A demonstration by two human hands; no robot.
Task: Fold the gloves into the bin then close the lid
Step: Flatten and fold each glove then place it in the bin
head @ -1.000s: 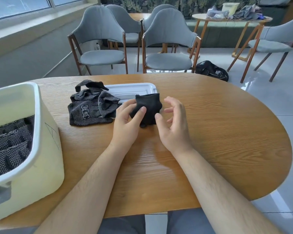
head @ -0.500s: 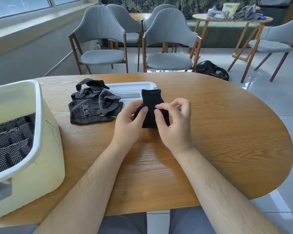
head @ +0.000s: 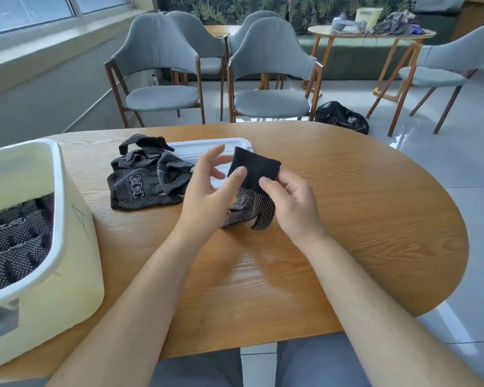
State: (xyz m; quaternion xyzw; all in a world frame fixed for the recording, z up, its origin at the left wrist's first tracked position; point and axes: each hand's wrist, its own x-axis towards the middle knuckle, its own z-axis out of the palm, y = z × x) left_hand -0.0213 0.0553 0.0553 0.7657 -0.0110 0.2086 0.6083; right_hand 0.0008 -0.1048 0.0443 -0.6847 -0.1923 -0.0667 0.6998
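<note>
Broadly, the table (head: 347, 219) offers open room ahead and right; the bin (head: 53, 247) stands at its left edge, the lid (head: 201, 145) behind the pile (head: 146, 180). Limp and light, the glove (head: 252, 188) hangs above the table, likely easiest managed by its cuff. Right hand (head: 294, 202) pinches there; left hand (head: 207, 194) hovers, fingers spread.

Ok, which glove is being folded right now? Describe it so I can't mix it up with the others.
On the round wooden table, look just in front of the white lid, between the two hands. The glove in hand is off the table, pinched by the right hand, plain black cuff up and dotted fingers hanging. The loose pile of gloves lies flat to its left, untouched.
</note>
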